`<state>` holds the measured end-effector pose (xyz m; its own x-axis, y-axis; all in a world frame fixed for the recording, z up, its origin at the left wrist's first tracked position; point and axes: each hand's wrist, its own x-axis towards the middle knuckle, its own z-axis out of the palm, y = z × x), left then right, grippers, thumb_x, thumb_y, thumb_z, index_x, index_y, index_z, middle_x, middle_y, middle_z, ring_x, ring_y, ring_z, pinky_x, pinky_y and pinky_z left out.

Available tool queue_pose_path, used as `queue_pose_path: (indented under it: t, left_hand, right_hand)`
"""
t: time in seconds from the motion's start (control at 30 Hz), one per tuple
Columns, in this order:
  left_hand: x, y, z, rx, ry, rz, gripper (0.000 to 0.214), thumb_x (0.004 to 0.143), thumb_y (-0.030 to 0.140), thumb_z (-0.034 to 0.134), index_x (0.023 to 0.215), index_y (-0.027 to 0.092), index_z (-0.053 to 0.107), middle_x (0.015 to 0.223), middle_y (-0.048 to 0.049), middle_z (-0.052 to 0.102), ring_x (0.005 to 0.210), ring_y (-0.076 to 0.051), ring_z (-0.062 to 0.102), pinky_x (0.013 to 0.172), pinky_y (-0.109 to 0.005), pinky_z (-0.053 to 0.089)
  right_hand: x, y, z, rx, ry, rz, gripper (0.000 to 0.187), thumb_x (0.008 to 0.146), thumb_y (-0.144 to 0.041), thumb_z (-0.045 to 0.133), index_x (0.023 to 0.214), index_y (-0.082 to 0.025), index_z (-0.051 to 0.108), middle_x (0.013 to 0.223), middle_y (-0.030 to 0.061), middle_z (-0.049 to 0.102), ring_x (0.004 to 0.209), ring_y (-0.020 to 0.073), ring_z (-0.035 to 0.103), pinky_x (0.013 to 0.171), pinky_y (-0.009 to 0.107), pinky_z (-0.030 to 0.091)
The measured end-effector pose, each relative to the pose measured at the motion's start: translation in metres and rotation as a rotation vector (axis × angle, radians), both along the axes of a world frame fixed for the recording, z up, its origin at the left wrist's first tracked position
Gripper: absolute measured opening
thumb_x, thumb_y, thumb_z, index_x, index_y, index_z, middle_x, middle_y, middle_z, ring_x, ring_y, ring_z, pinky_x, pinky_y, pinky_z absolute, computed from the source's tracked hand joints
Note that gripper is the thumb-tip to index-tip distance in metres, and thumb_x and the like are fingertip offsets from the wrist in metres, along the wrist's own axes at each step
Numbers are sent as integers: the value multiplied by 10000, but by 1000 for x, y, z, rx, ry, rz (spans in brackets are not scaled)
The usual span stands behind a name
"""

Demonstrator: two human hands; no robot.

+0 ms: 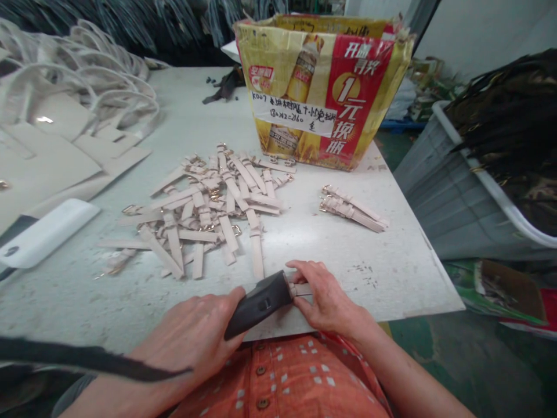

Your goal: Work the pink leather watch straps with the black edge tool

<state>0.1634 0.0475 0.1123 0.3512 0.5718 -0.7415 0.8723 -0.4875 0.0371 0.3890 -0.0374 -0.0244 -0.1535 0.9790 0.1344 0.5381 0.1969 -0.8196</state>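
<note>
My left hand (202, 325) is closed around a black handheld tool (260, 305), shaped like a hair clipper, with a small switch on its side. In the fingers of my right hand (324, 293) is a beige buckle strap (301, 289), its near end against the tool's front. The exact contact there is partly hidden. Beyond my hands lies a loose pile of similar beige straps (256, 247) with gold-coloured buckles. A small bundle of straps (354, 212) sits apart on the right.
A yellow and red cardboard box (291, 87) stands at the table's back edge. Beige panels with handles (56, 139) cover the left side, beside a white curved object (52, 232). A grey bin (456, 180) with dark goods is at right. A black band (87, 357) crosses lower left.
</note>
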Motion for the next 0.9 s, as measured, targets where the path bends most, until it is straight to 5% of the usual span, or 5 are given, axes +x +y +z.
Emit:
queue_pose_path:
  t: [0.23,0.57,0.9]
  left_hand:
    - [0,-1,-16,30,-154,41,255,1018,358,511,1111,261,728,1011,-89,863,902,-288,824,735,-341,477]
    - [-44,8,-17,80,-143,168,334,969,483,490,1084,270,720,968,-90,853,964,-343,827,808,-393,549]
    - [-6,-6,-15,26,-115,104,235,1001,353,521,1097,253,711,1035,-107,861,937,-303,827,764,-341,509]
  right_hand:
    - [4,0,-3,17,-1,24,874,790,-17,621,1615,-234,433,1319,124,715,1176,302,658,1092,530,540]
    - [7,3,-5,5,18,40,743,862,-60,653,1571,-231,512,1228,99,757,1131,292,683,1060,508,550]
    - [5,2,0,18,21,29,696,892,-63,650,1555,-235,525,1217,104,766,1115,289,686,1046,499,552]
